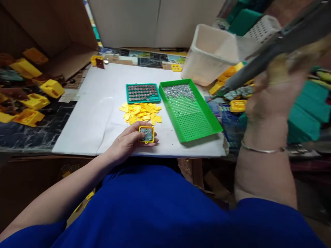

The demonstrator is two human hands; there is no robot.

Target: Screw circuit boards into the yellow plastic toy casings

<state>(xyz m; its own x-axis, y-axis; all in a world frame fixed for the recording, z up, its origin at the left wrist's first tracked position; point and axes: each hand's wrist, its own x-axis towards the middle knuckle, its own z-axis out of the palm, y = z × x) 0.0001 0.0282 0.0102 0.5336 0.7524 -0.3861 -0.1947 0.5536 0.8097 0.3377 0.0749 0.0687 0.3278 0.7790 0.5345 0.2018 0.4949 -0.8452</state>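
On the workbench (38,132) lies a white sheet (95,103). To its right, the blurred right hand (274,88) grips a driver (271,51), fingers wrapped. A green tray (204,106) carries silver parts (178,91); a smaller teal tray (155,98), round parts (141,91). Near the sheet's front edge, the left hand (129,136) clasps 1 yellow case (150,135), circuit board (146,131) exposed, between thumb and fingers.
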